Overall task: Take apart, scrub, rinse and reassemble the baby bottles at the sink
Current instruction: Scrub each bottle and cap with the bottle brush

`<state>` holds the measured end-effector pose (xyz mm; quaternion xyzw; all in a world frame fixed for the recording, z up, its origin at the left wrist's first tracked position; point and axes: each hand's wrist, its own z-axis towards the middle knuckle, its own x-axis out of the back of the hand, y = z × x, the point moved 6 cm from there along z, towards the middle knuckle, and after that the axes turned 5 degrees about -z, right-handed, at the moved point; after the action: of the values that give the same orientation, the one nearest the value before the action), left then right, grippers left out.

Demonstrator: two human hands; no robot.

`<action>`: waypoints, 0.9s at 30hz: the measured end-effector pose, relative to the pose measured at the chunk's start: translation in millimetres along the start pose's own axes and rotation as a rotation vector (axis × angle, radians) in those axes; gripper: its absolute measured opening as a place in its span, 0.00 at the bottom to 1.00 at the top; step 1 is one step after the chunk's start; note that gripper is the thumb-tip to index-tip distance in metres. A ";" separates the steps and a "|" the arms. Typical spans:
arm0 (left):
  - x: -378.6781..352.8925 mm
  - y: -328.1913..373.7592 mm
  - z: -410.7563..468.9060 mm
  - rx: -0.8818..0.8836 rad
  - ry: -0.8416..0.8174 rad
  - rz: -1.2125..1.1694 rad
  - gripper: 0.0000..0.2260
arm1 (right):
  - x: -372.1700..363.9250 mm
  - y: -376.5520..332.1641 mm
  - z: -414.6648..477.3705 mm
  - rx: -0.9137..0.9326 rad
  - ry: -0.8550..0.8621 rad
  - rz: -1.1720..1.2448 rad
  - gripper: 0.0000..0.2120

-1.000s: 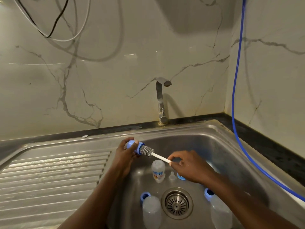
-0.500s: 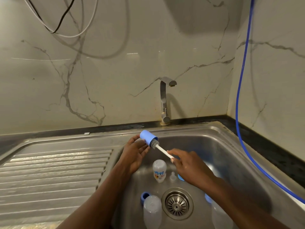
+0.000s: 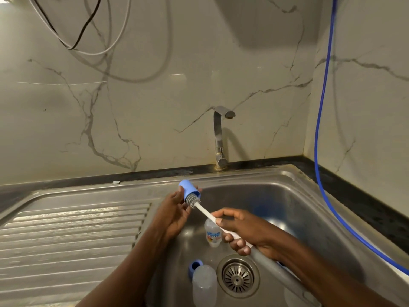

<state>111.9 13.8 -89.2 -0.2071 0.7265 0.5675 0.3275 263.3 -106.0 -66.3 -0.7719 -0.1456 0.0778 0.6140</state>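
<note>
Poking out of the blue cap (image 3: 187,189), the brush (image 3: 194,201) has its grey bristles half inside the cap's open end, above the left edge of the sink (image 3: 265,175). The left hand (image 3: 174,214) pinches the cap between fingers and thumb. The right hand (image 3: 242,229) curls round the brush's white handle over the basin. Beneath it a printed bottle (image 3: 213,235) lies near the drain (image 3: 238,278); a clear bottle (image 3: 204,285) with a blue ring lies left of the drain. The tap (image 3: 218,134) stands behind, the drainboard (image 3: 73,235) lies left, and a hose (image 3: 321,129) hangs right.
</note>
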 end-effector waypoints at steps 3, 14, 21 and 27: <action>6.7 1.4 4.5 -0.102 0.082 0.362 0.15 | 8.5 -0.3 1.6 0.059 0.210 -0.326 0.09; -17.1 -8.2 0.7 0.026 0.075 0.260 0.16 | 14.0 -9.7 -2.4 0.187 0.346 -0.664 0.09; -12.2 -1.1 -1.0 0.043 -0.018 0.097 0.14 | 10.6 -13.6 -5.1 0.118 0.231 -0.324 0.10; -5.4 -2.1 3.0 -0.001 0.136 0.435 0.12 | 19.1 -15.4 -7.1 0.215 0.450 -0.987 0.11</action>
<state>117.8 15.8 -87.3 -0.0835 0.7742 0.6098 0.1474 281.4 -103.3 -48.5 -0.5424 -0.3466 -0.3718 0.6689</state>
